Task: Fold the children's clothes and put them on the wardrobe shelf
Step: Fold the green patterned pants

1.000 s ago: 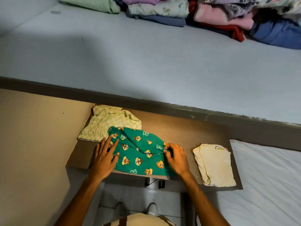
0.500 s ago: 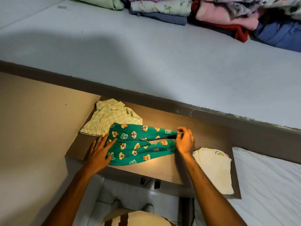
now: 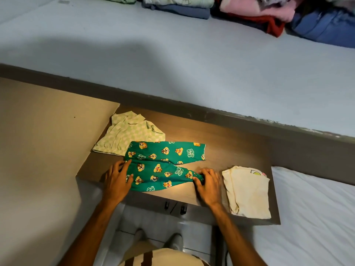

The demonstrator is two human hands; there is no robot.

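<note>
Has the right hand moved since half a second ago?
Yes. The right hand came back toward the table's near edge, beside the cream cloth.

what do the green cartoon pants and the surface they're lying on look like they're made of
Green pants: soft matte printed fabric, probably cotton knit; they crease and drape limply where the left hand and right hand press them. Board under them: brown wood-look panel, likely laminate or veneer; faint straight grain, a smooth low sheen under the light and a crisp thin edge.
</note>
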